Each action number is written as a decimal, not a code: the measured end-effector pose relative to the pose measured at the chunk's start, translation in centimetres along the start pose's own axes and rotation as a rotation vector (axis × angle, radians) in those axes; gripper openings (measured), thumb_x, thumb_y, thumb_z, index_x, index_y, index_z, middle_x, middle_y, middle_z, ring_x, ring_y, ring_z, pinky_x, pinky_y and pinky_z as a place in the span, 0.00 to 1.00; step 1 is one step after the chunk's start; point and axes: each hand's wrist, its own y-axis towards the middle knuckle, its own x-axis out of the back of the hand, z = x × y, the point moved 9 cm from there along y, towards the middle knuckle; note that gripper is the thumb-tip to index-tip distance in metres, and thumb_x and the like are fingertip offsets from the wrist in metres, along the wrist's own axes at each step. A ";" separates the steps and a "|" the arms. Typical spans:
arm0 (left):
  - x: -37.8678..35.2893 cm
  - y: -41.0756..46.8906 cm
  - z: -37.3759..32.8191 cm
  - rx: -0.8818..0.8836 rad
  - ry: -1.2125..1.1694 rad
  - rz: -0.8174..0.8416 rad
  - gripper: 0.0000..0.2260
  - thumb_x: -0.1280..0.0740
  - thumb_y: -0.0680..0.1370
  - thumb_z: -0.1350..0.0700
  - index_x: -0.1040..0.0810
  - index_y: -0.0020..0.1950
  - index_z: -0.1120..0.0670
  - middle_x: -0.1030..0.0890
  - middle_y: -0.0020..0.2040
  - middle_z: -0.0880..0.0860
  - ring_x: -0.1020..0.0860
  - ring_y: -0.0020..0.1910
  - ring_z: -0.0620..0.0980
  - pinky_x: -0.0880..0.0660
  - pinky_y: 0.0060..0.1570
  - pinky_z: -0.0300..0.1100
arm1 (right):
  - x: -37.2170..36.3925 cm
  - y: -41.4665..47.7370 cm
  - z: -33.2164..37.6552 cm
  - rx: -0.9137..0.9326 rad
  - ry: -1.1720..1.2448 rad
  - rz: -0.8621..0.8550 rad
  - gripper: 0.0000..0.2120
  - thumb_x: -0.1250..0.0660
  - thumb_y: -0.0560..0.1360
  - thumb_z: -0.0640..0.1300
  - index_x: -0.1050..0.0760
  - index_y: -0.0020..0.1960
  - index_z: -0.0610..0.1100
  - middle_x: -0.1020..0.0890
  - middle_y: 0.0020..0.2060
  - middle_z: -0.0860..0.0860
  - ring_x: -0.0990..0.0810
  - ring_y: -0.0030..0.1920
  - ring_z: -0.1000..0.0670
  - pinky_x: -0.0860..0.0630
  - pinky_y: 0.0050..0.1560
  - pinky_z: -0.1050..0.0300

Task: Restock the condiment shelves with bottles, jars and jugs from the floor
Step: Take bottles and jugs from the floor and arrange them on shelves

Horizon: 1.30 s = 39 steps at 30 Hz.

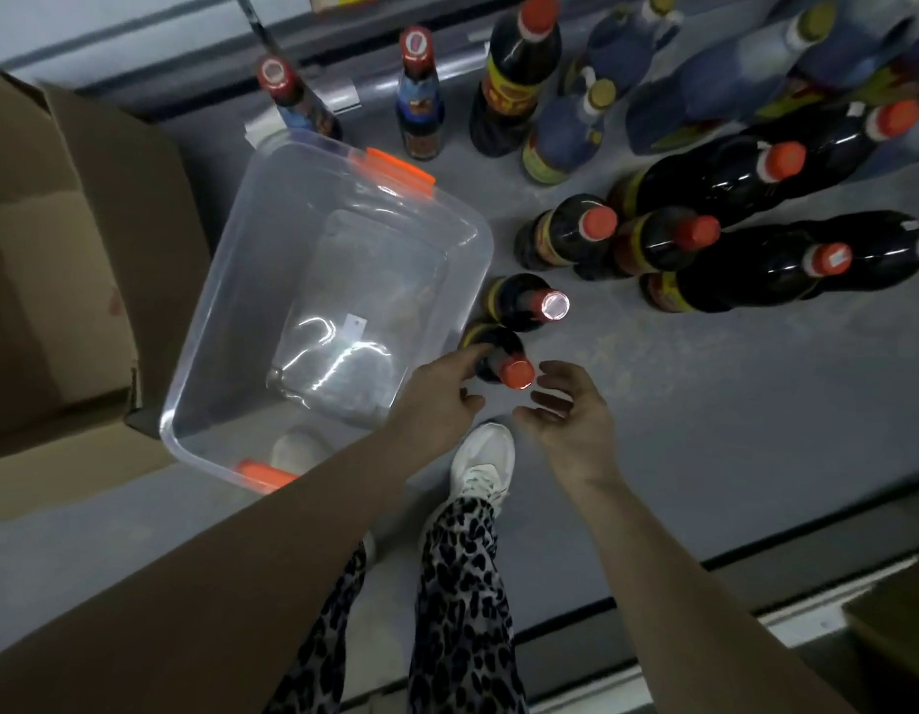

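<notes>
A small dark sauce bottle with an orange cap (501, 359) stands on the grey floor beside a clear plastic bin. My left hand (439, 401) reaches to it, fingertips touching its left shoulder, fingers relaxed. My right hand (570, 414) hovers just right of the cap, fingers loosely curved and holding nothing. A second dark bottle with a shiny cap (524, 303) stands right behind it. Several more dark orange-capped bottles (570, 231) and blue bottles (570, 128) stand further back and right.
The clear plastic bin (199, 404) with orange latches sits left of the bottles. An open cardboard box (60, 260) is at far left. My white shoe (485, 463) is planted below the hands. A shelf base runs along the top and lower right.
</notes>
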 end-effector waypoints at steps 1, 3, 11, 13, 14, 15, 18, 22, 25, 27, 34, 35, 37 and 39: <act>-0.5 0.6 0.2 -0.009 0.018 0.007 0.26 0.34 0.75 0.70 0.28 0.72 0.54 0.21 0.64 0.57 0.23 0.64 0.56 0.28 0.66 0.49 | -0.2 0.4 -0.3 0.011 -0.002 0.001 0.24 0.26 0.71 0.30 0.25 0.63 0.44 0.20 0.57 0.49 0.19 0.57 0.49 0.22 0.47 0.69; -1.5 1.7 0.5 -0.015 0.052 0.026 0.26 0.35 0.75 0.70 0.29 0.73 0.55 0.21 0.65 0.57 0.24 0.65 0.56 0.29 0.67 0.47 | -0.9 1.3 -0.7 0.046 0.000 0.018 0.24 0.25 0.71 0.31 0.24 0.64 0.44 0.19 0.58 0.49 0.19 0.59 0.48 0.21 0.53 0.64; -0.8 2.7 -0.8 -0.063 0.105 0.006 0.25 0.40 0.77 0.71 0.30 0.73 0.56 0.22 0.66 0.58 0.24 0.65 0.57 0.30 0.66 0.46 | -2.5 1.5 2.5 0.266 -0.071 -0.001 0.21 0.25 0.73 0.39 0.22 0.65 0.47 0.16 0.54 0.53 0.20 0.52 0.67 0.28 0.54 0.76; -1.2 2.4 -0.7 -0.061 0.110 0.033 0.26 0.39 0.77 0.71 0.30 0.73 0.55 0.22 0.66 0.57 0.24 0.64 0.57 0.29 0.65 0.46 | -2.5 1.4 2.4 0.298 -0.175 -0.003 0.20 0.24 0.74 0.41 0.21 0.65 0.47 0.16 0.51 0.55 0.20 0.50 0.66 0.30 0.51 0.79; -1.3 2.2 -0.7 -0.067 0.102 0.048 0.26 0.39 0.77 0.71 0.29 0.73 0.55 0.21 0.65 0.57 0.23 0.64 0.57 0.29 0.64 0.46 | -2.4 1.3 2.5 0.314 -0.220 -0.008 0.19 0.24 0.74 0.43 0.21 0.64 0.47 0.15 0.50 0.54 0.19 0.49 0.63 0.30 0.49 0.79; -1.5 2.0 -0.5 -0.061 0.087 0.064 0.26 0.39 0.76 0.71 0.29 0.73 0.54 0.21 0.64 0.56 0.23 0.63 0.56 0.28 0.64 0.45 | -2.3 1.2 2.4 0.310 -0.257 -0.006 0.19 0.25 0.74 0.45 0.21 0.63 0.47 0.15 0.49 0.53 0.18 0.49 0.59 0.30 0.48 0.78; -0.7 0.2 -1.4 -0.083 0.017 0.082 0.21 0.34 0.77 0.67 0.24 0.68 0.54 0.17 0.56 0.53 0.20 0.55 0.50 0.27 0.55 0.31 | -1.6 -0.4 3.6 0.315 -0.306 0.004 0.15 0.26 0.75 0.48 0.21 0.61 0.47 0.15 0.46 0.52 0.18 0.47 0.53 0.24 0.47 0.67; 1.6 -2.7 -4.7 -0.128 -0.014 0.112 0.21 0.28 0.74 0.64 0.22 0.66 0.52 0.20 0.47 0.42 0.23 0.44 0.32 0.33 0.44 0.20 | 0.0 -4.3 8.1 0.367 -0.282 0.033 0.12 0.28 0.77 0.48 0.23 0.57 0.47 0.16 0.41 0.52 0.18 0.43 0.53 0.23 0.42 0.62; 4.3 -5.3 -8.5 -0.162 -0.005 0.120 0.25 0.28 0.72 0.65 0.23 0.67 0.49 0.19 0.51 0.43 0.25 0.46 0.25 0.34 0.46 0.20 | 1.6 -7.6 13.2 0.417 -0.244 0.045 0.08 0.29 0.77 0.48 0.25 0.53 0.47 0.18 0.40 0.51 0.19 0.42 0.53 0.24 0.41 0.60; 6.6 -6.9 -11.2 -0.177 0.010 0.115 0.27 0.28 0.71 0.67 0.24 0.69 0.50 0.19 0.53 0.46 0.22 0.51 0.35 0.33 0.47 0.21 | 2.5 -9.7 17.0 0.451 -0.219 0.054 0.08 0.29 0.77 0.49 0.26 0.53 0.50 0.18 0.42 0.52 0.19 0.44 0.53 0.24 0.43 0.59; 16.7 -15.1 -21.5 -0.248 -0.083 0.086 0.38 0.25 0.69 0.69 0.34 0.72 0.44 0.24 0.66 0.49 0.25 0.63 0.44 0.29 0.63 0.33 | 6.8 -20.2 33.8 0.628 -0.132 -0.035 0.16 0.31 0.76 0.57 0.24 0.54 0.46 0.17 0.46 0.51 0.19 0.50 0.51 0.23 0.54 0.50; 17.6 -15.7 -22.4 -0.254 -0.093 0.092 0.39 0.25 0.69 0.69 0.36 0.75 0.48 0.25 0.69 0.52 0.27 0.68 0.48 0.30 0.69 0.42 | 7.2 -21.1 35.7 0.640 -0.123 -0.040 0.18 0.32 0.75 0.60 0.23 0.55 0.46 0.17 0.46 0.51 0.18 0.51 0.51 0.23 0.55 0.49; 19.9 -18.2 -24.9 -0.281 -0.121 0.083 0.41 0.23 0.68 0.66 0.37 0.76 0.52 0.27 0.71 0.54 0.29 0.71 0.52 0.33 0.72 0.54 | 8.1 -23.9 39.9 0.675 -0.119 -0.051 0.20 0.33 0.75 0.62 0.22 0.55 0.47 0.16 0.47 0.51 0.18 0.51 0.50 0.22 0.56 0.47; 22.7 -21.9 -28.3 -0.325 -0.151 0.049 0.43 0.21 0.64 0.57 0.37 0.76 0.52 0.27 0.71 0.54 0.29 0.71 0.52 0.34 0.72 0.56 | 9.0 -27.7 44.4 0.731 -0.151 -0.061 0.18 0.32 0.76 0.61 0.22 0.54 0.47 0.16 0.46 0.50 0.18 0.50 0.50 0.22 0.55 0.46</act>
